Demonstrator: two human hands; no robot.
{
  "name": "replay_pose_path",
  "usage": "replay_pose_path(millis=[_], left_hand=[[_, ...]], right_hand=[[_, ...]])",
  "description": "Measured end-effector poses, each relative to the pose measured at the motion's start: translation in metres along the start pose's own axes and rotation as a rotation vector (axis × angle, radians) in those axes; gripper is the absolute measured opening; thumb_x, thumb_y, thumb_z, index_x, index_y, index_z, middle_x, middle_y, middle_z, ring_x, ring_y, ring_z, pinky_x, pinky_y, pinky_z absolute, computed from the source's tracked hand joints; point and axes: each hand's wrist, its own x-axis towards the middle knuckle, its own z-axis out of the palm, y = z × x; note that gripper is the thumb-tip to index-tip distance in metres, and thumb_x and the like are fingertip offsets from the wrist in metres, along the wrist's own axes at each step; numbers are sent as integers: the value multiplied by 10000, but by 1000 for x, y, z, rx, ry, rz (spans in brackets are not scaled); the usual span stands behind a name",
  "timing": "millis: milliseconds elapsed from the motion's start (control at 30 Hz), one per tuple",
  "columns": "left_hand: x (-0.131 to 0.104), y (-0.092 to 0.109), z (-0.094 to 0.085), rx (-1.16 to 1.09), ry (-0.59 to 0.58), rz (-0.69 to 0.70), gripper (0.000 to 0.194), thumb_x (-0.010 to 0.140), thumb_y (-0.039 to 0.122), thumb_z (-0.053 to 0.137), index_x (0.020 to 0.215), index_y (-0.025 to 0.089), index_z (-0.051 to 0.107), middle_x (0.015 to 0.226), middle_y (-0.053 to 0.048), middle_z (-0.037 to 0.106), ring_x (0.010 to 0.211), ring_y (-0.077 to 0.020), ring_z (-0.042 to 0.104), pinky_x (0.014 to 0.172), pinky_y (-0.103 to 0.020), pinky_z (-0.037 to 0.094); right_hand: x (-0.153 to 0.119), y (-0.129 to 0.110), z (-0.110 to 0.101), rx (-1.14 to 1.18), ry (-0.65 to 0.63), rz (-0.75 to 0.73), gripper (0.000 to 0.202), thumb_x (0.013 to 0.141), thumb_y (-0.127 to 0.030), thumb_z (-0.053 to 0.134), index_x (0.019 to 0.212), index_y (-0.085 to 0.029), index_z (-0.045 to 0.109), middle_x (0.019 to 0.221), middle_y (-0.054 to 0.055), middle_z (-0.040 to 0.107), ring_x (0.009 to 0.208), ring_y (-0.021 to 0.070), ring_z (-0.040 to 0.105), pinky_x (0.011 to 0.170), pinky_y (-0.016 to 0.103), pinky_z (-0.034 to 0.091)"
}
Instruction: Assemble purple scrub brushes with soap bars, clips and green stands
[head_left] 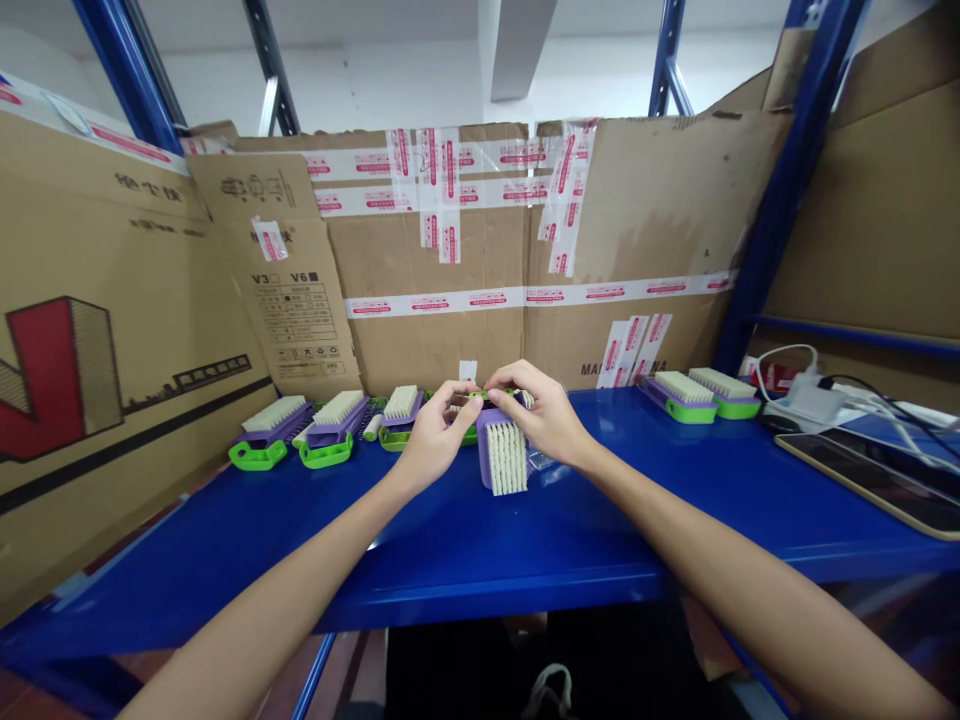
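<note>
The brush [507, 460] sits just below and between your left hand [439, 428] and right hand [545, 412], nearer the right, long axis toward you; both pinch its far end, contact partly hidden.

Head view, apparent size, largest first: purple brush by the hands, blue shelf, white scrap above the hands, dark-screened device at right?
1. Blue shelf
2. Dark-screened device, cut off by the frame edge
3. Purple brush
4. White scrap

No close calls in this view.
</note>
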Motion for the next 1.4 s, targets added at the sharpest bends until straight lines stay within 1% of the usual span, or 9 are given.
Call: replay_pose_path(millis=[167,400,500,600,667,767,967,1267,1400], left_hand=[[-2,1,1,-1,-3,3,378,992,533,725,1185,217,648,1168,-74,711,1045,-218,700,862,-332,577],[-2,5,1,-2,6,30,309,1039,506,667,1167,227,625,1134,-53,695,1031,-194,678,872,-310,554],[-1,7,0,-23,38,17,329,1036,517,669,1182,226,625,1105,-50,703,1013,-196,678,875,-310,555],[-1,8,-1,-35,85,2,348,1030,524,677,1204,227,624,1052,-41,703,949,-188,674,866,-312,560],[-1,8,-1,-39,99,1,356,1018,523,693,1203,227,627,1031,-36,700,914,-182,668,847,-309,557],[-1,10,0,-53,103,11,351,1008,515,707,1202,232,636,1061,-41,707,941,-185,665,838,-302,545],[2,7,0,-106,-20,-43,386,945,532,767,1146,219,669,1062,-46,718,935,-187,672,789,-287,532],[2,-1,3,-139,-3,-46,366,919,522,786,1076,214,664,1050,-35,702,910,-172,648,802,-285,528],[2,0,2,-121,53,-52,367,914,508,792,1092,212,670,1019,-36,712,918,-181,656,787,-285,519]], right_hand=[[0,2,1,-5,36,-30,89,1086,-270,600,1092,-260,689,1057,49,690,1019,221,658,938,410,527],[-1,3,1,-20,35,-10,97,1088,-298,602,1132,-258,680,1102,60,687,1054,228,664,962,416,534],[-1,6,1,-27,26,24,140,1083,-340,614,1173,-251,673,1133,63,722,1048,233,676,962,424,533],[-2,7,0,-42,19,44,171,1072,-331,613,1216,-251,660,1145,61,736,1053,240,677,980,443,527],[-2,6,0,-37,27,41,179,1068,-314,605,1231,-252,648,1153,64,726,1055,240,675,987,447,528],[-1,4,-2,-47,27,4,183,1074,-307,581,1238,-248,637,1138,70,698,1047,238,663,985,447,528],[0,1,-8,-133,-6,-65,150,1087,-296,537,1185,-244,639,1089,73,679,1000,240,637,942,443,512],[0,4,-9,-184,-74,-14,115,1062,-314,555,1115,-242,628,1047,64,684,966,240,616,903,428,493],[1,5,-9,-186,-74,27,101,1052,-323,578,1082,-240,626,1020,54,673,950,232,618,884,410,489]])
